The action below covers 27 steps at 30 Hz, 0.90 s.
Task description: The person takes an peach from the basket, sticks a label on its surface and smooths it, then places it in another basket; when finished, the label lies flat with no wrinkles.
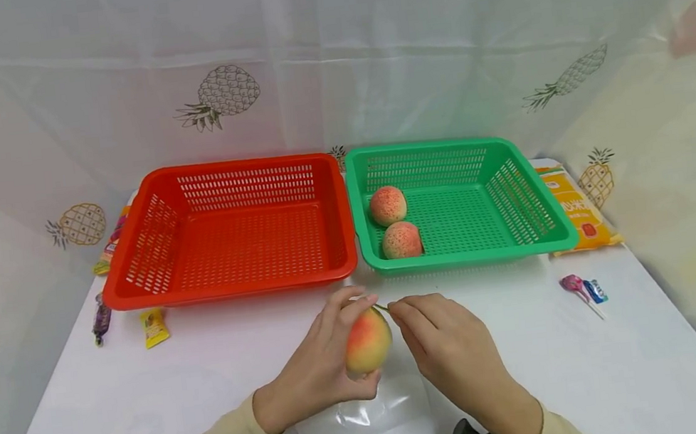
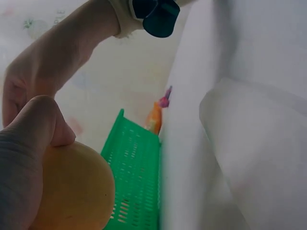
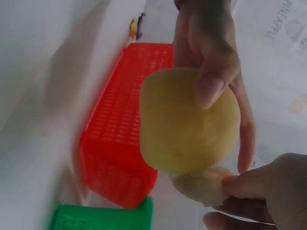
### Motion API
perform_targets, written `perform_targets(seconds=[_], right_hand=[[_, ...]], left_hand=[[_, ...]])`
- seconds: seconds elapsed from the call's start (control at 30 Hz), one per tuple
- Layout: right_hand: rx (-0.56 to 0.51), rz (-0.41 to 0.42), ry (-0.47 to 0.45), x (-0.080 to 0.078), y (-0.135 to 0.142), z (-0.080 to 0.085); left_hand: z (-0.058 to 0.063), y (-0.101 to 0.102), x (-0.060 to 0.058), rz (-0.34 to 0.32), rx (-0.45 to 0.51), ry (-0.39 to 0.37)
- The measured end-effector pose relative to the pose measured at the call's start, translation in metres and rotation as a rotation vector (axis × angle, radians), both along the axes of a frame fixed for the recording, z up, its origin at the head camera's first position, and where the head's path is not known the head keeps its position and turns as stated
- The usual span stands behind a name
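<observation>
My left hand (image 1: 322,359) holds a red-and-yellow peach (image 1: 368,345) between the thumb below and fingers above, over the near middle of the table. At its upper right, my right hand (image 1: 456,348) pinches the peach's leaf (image 3: 199,185), whose thin green edge shows in the head view. The right wrist view shows the peach's yellow underside and the leaf between right thumb and fingers. Beneath the hands lies a clear plastic bag (image 1: 377,418). Two speckled pink peaches, one farther back (image 1: 388,205) and one nearer (image 1: 401,240), sit at the left of the green basket (image 1: 475,257).
The red basket (image 1: 234,289) stands beside the green one. At left are a yellow-wrapped candy (image 1: 154,328), a purple-wrapped candy (image 1: 102,320) and a colourful packet (image 1: 109,245). At right lie an orange snack bag (image 1: 579,212), a lollipop (image 1: 575,285) and a blue-wrapped candy (image 1: 596,291).
</observation>
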State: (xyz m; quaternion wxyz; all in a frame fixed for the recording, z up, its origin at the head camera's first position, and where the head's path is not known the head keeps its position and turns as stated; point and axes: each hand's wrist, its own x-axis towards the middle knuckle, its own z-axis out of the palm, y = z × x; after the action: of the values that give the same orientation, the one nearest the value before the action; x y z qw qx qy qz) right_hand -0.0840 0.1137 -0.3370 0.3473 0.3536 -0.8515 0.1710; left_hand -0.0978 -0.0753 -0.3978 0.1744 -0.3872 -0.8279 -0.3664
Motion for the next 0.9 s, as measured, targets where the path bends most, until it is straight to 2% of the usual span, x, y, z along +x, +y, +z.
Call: perform_targets(seconds=[0.27,0.43,0.57,0.73,0.9], right_hand=[[0.036,0.042,0.007,0.003,-0.006,0.005],[0.060,0.080,-0.010,0.004,-0.008,0.009],[0.048,0.132,-0.045,0.003,-0.008,0.012],[0.035,0.204,-0.138,0.003,-0.005,0.014],[0.010,0.284,-0.204,0.002,-0.002,0.017]], left_hand=[[0.004,0.001,0.002,0.034,-0.023,0.006],[0.005,-0.001,0.002,0.020,-0.013,-0.075],[0.007,-0.003,0.001,-0.032,0.038,-0.170],[0.011,-0.006,0.000,-0.117,0.114,-0.207],[0.018,-0.010,0.002,-0.227,0.187,-0.289]])
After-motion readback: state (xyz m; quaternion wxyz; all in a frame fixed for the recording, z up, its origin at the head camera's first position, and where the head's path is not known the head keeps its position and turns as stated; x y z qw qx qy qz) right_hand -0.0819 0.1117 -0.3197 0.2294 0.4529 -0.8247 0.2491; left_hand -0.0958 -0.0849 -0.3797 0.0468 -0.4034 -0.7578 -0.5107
